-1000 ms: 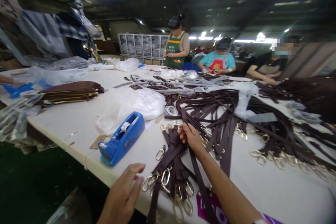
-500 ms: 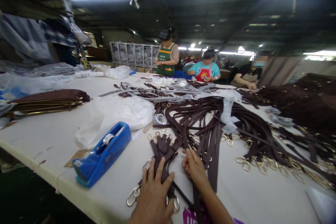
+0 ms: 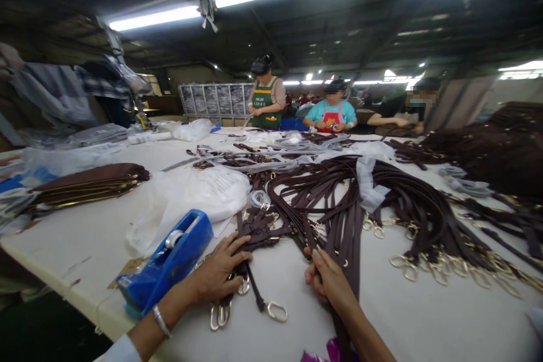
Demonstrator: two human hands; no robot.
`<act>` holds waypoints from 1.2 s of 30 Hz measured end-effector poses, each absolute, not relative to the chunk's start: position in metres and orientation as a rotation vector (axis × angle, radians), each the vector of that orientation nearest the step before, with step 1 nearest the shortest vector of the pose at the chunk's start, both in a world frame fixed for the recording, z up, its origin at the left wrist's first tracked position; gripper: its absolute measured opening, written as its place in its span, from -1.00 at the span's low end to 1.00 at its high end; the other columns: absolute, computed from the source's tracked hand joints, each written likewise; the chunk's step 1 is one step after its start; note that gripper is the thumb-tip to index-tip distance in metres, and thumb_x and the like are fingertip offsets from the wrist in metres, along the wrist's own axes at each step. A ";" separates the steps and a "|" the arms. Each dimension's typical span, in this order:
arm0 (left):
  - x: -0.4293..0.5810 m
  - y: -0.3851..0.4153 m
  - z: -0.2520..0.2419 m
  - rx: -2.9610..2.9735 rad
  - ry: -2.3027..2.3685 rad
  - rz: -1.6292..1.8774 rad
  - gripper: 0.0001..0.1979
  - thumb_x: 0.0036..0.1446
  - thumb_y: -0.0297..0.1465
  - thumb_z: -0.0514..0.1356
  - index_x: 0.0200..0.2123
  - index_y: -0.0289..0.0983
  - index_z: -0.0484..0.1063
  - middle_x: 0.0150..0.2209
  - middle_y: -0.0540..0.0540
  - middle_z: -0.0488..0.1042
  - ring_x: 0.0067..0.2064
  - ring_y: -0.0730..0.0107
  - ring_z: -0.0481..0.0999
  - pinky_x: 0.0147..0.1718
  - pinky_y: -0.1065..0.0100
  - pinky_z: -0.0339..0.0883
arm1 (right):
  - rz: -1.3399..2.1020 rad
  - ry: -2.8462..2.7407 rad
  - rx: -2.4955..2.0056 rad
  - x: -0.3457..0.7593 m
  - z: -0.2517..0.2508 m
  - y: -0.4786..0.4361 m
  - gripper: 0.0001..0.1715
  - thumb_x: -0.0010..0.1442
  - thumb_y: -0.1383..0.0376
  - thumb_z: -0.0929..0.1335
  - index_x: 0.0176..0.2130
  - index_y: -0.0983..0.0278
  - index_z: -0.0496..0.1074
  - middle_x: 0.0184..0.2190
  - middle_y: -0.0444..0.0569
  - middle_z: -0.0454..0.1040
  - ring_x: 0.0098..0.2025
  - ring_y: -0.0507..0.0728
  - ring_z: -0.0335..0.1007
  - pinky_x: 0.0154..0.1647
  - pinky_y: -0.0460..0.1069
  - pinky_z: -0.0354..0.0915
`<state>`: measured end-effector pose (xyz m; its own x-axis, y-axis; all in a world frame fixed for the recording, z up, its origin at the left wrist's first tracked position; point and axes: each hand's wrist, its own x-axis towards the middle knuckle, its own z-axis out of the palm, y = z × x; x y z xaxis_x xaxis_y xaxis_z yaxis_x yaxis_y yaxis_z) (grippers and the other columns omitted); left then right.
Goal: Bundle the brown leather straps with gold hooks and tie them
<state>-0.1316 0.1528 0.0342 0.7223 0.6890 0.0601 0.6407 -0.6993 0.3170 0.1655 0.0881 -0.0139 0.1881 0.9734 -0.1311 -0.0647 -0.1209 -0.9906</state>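
My left hand (image 3: 218,271) lies palm down with its fingers spread over a bundle of short dark brown straps (image 3: 257,229) that end in gold-toned metal rings and clips. One oval metal clip (image 3: 276,311) sticks out to the right of that hand. My right hand (image 3: 328,280) is closed, thumb and fingers pressed together on a long dark brown strap (image 3: 344,334), which runs down under the wrist to the bottom edge. Just beyond it lies a pile of long brown straps (image 3: 314,186) with metal hardware.
A blue tape dispenser (image 3: 169,260) stands left of my left hand, with a white plastic bag (image 3: 190,192) behind it. Stacked brown pieces (image 3: 93,181) lie at the far left. More straps with clips (image 3: 428,220) spread to the right. Several co-workers (image 3: 267,96) are across the table.
My left hand has moved left, and the short bundle under it has shifted and turned, baring an oval clip. My right hand stays closed near the same spot. The view has tilted slightly.
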 end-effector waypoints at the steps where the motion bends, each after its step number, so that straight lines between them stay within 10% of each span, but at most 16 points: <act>1: -0.133 0.156 0.040 2.665 1.051 0.235 -0.38 -0.06 -0.56 0.22 0.11 -0.05 0.39 0.41 -0.05 0.08 0.43 -0.15 -0.12 0.35 -0.25 -0.10 | 1.157 -0.982 -1.355 0.164 -0.015 0.087 -0.27 0.19 -0.21 0.25 0.03 0.31 0.32 -0.59 -0.19 0.45 -0.76 -0.12 -0.06 -0.79 -0.18 -0.12; 11: -0.035 0.154 0.043 2.704 1.423 0.419 -0.88 0.27 -0.49 0.14 -0.14 -0.31 0.44 -0.10 -0.24 0.47 -0.03 0.00 0.45 -0.03 0.08 0.37 | 1.302 -0.975 -1.212 0.167 -0.007 0.083 -0.41 0.07 0.01 0.44 -0.02 0.31 0.47 -0.32 -0.02 0.56 -0.48 -0.03 0.32 -0.58 -0.16 0.21; 17: -0.008 0.168 0.021 2.534 1.626 0.360 -0.68 0.13 -0.68 0.19 -0.03 -0.38 0.36 -0.08 -0.21 0.47 -0.06 0.07 0.49 -0.05 0.08 0.38 | 1.390 -0.885 -1.080 0.174 0.006 0.075 -0.51 0.08 0.10 0.46 -0.05 0.30 0.45 -0.32 -0.07 0.52 -0.41 -0.05 0.36 -0.50 -0.19 0.22; 29: -0.036 0.147 0.014 1.599 1.108 0.705 -0.83 0.09 -0.32 0.20 -0.33 -0.22 0.23 -0.35 -0.11 0.51 -0.23 0.07 0.59 -0.20 0.15 0.40 | 1.366 -0.873 -1.019 0.163 0.006 0.077 -0.50 0.18 -0.04 0.39 -0.11 0.30 0.38 -0.50 -0.20 0.39 -0.63 -0.12 0.09 -0.69 -0.20 -0.07; 36: -0.038 0.123 0.043 1.126 0.680 0.822 -0.61 -0.01 -0.28 0.38 -0.17 -0.31 0.36 -0.25 -0.13 0.50 -0.34 0.41 0.52 -0.42 0.47 0.29 | 1.351 -0.972 -0.987 0.158 0.010 0.074 -0.49 0.06 -0.05 0.49 -0.27 0.33 0.46 -0.40 -0.08 0.45 -0.42 -0.01 0.35 -0.50 -0.14 0.26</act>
<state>-0.0376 0.1232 0.0432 0.5361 0.8419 -0.0609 -0.2180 0.2079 0.9535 0.1579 0.0743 0.0095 -0.0030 0.9999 -0.0135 -0.3046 -0.0138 -0.9524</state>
